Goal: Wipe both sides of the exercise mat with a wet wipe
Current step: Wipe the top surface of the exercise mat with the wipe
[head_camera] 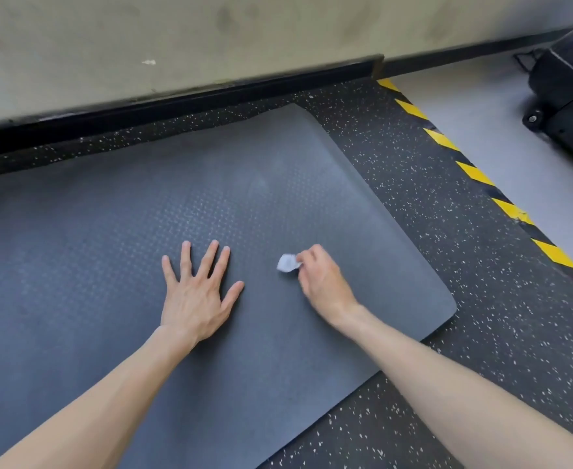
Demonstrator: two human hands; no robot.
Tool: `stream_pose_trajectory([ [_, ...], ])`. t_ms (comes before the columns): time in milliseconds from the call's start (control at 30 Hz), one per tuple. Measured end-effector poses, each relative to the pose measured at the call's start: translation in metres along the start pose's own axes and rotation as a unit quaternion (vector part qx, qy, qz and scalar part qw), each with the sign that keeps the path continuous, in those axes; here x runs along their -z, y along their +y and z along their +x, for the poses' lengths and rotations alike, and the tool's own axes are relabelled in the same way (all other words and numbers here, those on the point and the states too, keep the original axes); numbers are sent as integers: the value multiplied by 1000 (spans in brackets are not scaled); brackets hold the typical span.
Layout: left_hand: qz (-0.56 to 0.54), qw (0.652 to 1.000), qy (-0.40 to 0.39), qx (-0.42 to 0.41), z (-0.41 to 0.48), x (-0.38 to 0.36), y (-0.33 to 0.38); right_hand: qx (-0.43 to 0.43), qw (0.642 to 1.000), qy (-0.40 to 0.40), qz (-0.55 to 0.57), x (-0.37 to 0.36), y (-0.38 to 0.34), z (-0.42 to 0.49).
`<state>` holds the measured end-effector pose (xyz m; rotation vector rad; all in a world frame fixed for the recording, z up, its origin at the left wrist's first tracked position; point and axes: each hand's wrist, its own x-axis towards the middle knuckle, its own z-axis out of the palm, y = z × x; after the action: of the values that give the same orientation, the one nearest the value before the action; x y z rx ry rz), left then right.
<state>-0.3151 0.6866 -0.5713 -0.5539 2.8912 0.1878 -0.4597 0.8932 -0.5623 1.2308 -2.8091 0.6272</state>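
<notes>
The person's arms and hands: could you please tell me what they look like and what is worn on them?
Nothing is worn: the left forearm and right forearm are bare, no sleeves in view, and the left hand and right hand show no gloves, rings, watch or bands.

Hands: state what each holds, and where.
Right hand pinches the wipe at its right edge, fingers curled round it. Left hand holds nothing; it rests flat, fingers spread, on the mat.

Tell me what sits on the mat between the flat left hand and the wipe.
Nothing. In the head view, only bare mat lies between the left hand and the wet wipe pinched by the right hand.
</notes>
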Motion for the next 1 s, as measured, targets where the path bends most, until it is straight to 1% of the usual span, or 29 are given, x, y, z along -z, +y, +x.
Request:
stream_pose_trajectory([
  [67,-15,1000,15,17,5,2,-6,-76,996,28,-38,12,27,15],
  [100,-25,999,21,29,10,4,-10,-118,992,40,-36,18,36,18],
  [133,-33,998,24,41,15,7,-14,-146,988,51,-23,22,41,20],
  [167,-39,998,25,51,20,10,-18,-149,987,60,-9,22,40,19],
  [233,-51,997,24,61,29,13,-20,-105,992,61,21,18,21,13],
  [333,-57,996,-7,65,36,12,-14,-36,998,27,49,-4,-24,2],
  [400,-48,997,-11,65,36,8,-12,11,998,1,64,-17,-51,-4],
  [467,-42,997,-6,64,35,6,-12,61,996,-18,61,-22,-62,-6],
  [533,-39,997,3,61,35,4,-13,93,994,-32,50,-19,-52,2],
  [600,-39,997,5,60,35,4,-13,87,995,-22,31,-11,-28,19],
  [633,-37,997,4,60,35,4,-13,64,998,-3,17,-4,-14,28],
  [700,-32,998,7,60,34,3,-13,-16,999,30,-6,10,14,49],
  [767,-31,998,9,59,34,3,-14,-104,994,36,-16,21,36,63],
  [800,-32,998,10,59,34,3,-14,-130,990,50,-10,23,41,66],
  [833,-32,998,11,57,34,2,-14,-134,989,66,7,23,40,66],
  [900,-26,998,10,56,34,1,-14,-89,992,72,56,14,17,59],
  [1000,-29,998,9,59,34,4,-13,0,993,36,110,-11,-36,45],
])
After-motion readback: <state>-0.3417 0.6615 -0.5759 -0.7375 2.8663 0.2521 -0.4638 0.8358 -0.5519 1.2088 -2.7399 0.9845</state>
